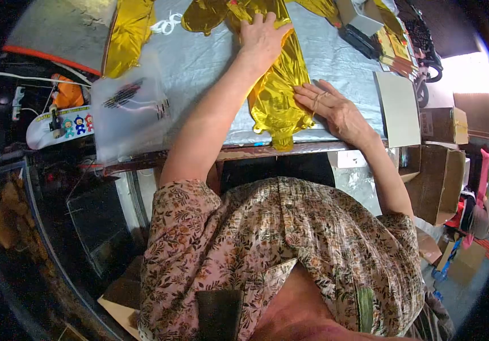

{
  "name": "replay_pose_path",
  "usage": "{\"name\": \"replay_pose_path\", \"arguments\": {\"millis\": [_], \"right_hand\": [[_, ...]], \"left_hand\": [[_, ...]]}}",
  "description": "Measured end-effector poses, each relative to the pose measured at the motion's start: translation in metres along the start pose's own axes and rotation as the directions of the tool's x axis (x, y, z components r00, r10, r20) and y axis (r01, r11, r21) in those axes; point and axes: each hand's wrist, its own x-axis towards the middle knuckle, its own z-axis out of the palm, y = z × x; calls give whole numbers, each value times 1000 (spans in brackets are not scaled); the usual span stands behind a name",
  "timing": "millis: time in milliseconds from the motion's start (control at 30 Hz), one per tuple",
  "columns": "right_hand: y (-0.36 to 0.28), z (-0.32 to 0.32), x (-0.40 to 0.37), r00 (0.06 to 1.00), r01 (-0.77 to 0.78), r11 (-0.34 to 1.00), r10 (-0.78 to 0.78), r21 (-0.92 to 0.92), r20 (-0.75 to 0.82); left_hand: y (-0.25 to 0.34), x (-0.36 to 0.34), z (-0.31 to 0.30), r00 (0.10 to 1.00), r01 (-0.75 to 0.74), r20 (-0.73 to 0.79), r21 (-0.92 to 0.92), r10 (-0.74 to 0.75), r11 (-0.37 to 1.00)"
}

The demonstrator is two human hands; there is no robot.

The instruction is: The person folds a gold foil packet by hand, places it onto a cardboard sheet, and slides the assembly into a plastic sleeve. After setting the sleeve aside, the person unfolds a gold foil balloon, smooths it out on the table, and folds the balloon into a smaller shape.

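A flat, shiny gold foil balloon, apparently deflated, lies lengthwise on the table, its narrow tail hanging over the near edge. My left hand is stretched across its upper part, fingers spread and palm down on the foil. Lower down, my right hand rests flat with its fingers extended, fingertips touching the balloon's right edge. Both hands look open, neither gripping anything. More gold foil lies at the upper left, beside a small bundle of white cord.
A silvery sheet covers the table. Clear plastic bags lie at left, near a decorated white board. At right are a pale card, a black case and a white box. Cardboard boxes stand beyond the table.
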Motion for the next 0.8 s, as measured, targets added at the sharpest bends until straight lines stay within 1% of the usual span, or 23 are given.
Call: {"name": "replay_pose_path", "arguments": {"millis": [67, 133, 167, 200, 233, 267, 300, 333, 367, 433, 467, 500, 533, 567, 600, 633, 667, 700, 767, 800], "right_hand": [[1, 0, -5, 1000, 10, 998, -9, 57, -13], [3, 8, -10, 999, 8, 988, -2, 155, -38], [-1, 6, -13, 999, -3, 983, 10, 182, -39], [-2, 4, -13, 999, -6, 980, 15, 198, -46], [-2, 4, -15, 998, 0, 958, 20, 288, -65], [-5, 2, -21, 998, -16, 957, 35, 290, -60], [-5, 0, -24, 996, -48, 935, 70, 351, -51], [-4, -4, -25, 994, -73, 911, 98, 407, -42], [-3, -11, -25, 991, -119, 854, 135, 507, 6], [3, -28, -26, 953, -302, 762, 246, 573, 177], [7, -28, -24, 965, -239, 745, 254, 623, 67], [13, -26, -18, 956, -189, 755, 288, 628, -59], [20, -24, -9, 929, -140, 766, 320, 627, -184], [23, -23, 6, 890, -133, 757, 375, 640, -258], [39, -19, 15, 888, -137, 754, 381, 642, -257], [58, -16, 25, 923, -247, 665, 384, 705, -39], [65, -13, 31, 917, -366, 572, 356, 734, 180], [60, -6, 36, 916, -368, 569, 358, 736, 181], [45, 16, 45, 898, -236, 623, 434, 745, -78], [42, 18, 42, 915, -199, 608, 397, 769, -77]], "left_hand": [[1, 1, 8, 997, 28, -77, 56, -24, 998], [-10, 0, 9, 999, 0, -38, 78, 3, 997], [-4, -2, -20, 999, 47, 18, -78, -45, 996], [-3, -4, -15, 999, 38, -20, -75, -39, 996], [-6, -3, -12, 997, 33, -65, -70, -38, 997], [-6, 0, -1, 997, 36, -64, -74, -41, 997], [-8, -3, 4, 998, 30, -61, -80, -35, 996], [-13, -5, 8, 986, -37, -169, -213, 0, 976], [-15, -6, 10, 961, -115, -274, -333, 20, 936], [-14, -8, 8, 970, -112, -243, -359, 23, 927], [-12, -7, 5, 976, -108, -217, -384, 25, 917], [-7, -5, -9, 977, -110, -211, -388, 28, 915], [1, -1, -23, 999, -9, -52, -245, -4, 969], [6, 0, -32, 993, 67, 99, -81, -58, 994], [7, 0, -31, 993, 62, 102, -83, -53, 995], [4, 2, -29, 993, 55, 109, -64, -48, 996], [3, 2, -28, 992, 48, 115, -45, -43, 998], [4, 3, -25, 992, 46, 118, -46, -40, 998], [3, 3, -19, 995, 58, 88, -46, -54, 997], [-1, -1, -15, 994, 61, 88, -45, -57, 997]]}}
